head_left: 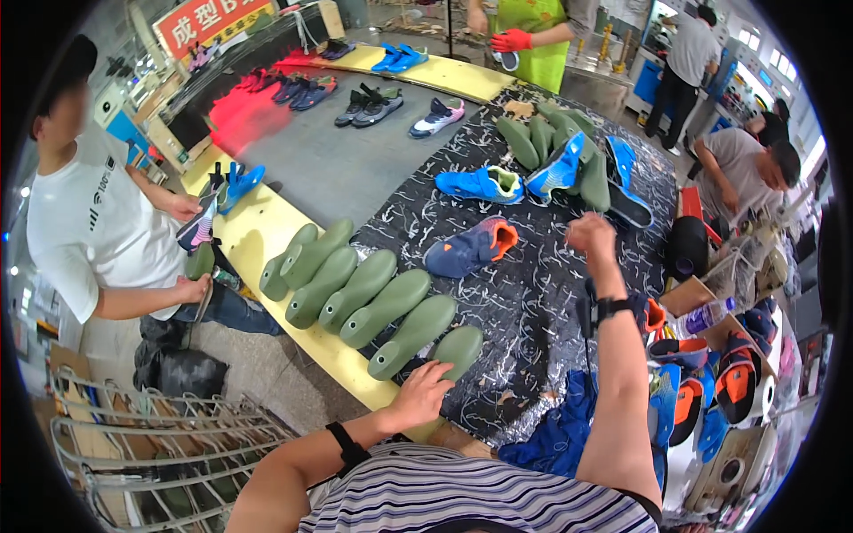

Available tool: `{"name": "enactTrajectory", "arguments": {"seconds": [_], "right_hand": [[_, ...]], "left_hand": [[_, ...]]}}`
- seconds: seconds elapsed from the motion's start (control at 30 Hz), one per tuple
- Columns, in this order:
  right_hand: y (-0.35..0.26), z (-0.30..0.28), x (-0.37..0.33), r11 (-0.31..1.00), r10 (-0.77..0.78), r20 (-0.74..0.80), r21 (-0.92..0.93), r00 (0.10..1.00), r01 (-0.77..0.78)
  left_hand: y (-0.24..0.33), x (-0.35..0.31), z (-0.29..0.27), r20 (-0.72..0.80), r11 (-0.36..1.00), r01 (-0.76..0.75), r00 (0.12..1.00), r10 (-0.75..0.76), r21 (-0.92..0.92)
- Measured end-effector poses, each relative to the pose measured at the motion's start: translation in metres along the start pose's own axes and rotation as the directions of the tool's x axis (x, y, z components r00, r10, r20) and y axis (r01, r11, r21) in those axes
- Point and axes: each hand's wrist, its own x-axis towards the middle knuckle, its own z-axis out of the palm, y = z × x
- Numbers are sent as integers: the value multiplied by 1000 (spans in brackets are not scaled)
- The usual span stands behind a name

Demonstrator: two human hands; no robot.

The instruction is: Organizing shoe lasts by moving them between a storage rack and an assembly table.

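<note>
My left hand (419,392) is at the table's near edge, with its fingers closed around the near end of a green shoe last (463,346). That last is at the right end of a row of several green lasts (413,335). My right hand (589,235) is farther off, over the black table covering (542,275); its fingers look bent but are smeared and partly hidden. Nearby are a dark blue shoe with an orange collar (471,249) and a bright blue shoe (480,185). Beyond the hand, another blue shoe (558,167) leans on a pile of green lasts (569,124).
Pairs of shoes (369,107) stand on a grey belt between yellow boards (293,209). A person (107,213) at the left holds a shoe. Another person wears red gloves (512,40). At right, a shelf carries shoes (737,377) and a bottle (706,315); a metal rack (160,444) stands lower left.
</note>
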Motion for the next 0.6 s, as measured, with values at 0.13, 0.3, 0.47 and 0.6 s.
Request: {"name": "enactTrajectory", "arguments": {"seconds": [0.13, 0.3, 0.47, 0.6], "right_hand": [[-36, 167, -105, 930, 338, 420, -13, 842, -366], [-14, 197, -259, 749, 578, 592, -114, 561, -652], [-9, 194, -333, 679, 665, 570, -193, 483, -708], [-3, 212, -338, 690, 681, 597, -330, 424, -644]], "left_hand": [[-3, -10, -1, -75, 998, 46, 996, -42, 53], [-22, -5, 6, 30, 996, 5, 1000, -7, 87], [-25, 0, -10, 150, 939, -28, 988, -25, 343], [4, -51, -33, -179, 992, 43, 984, -20, 122]]}}
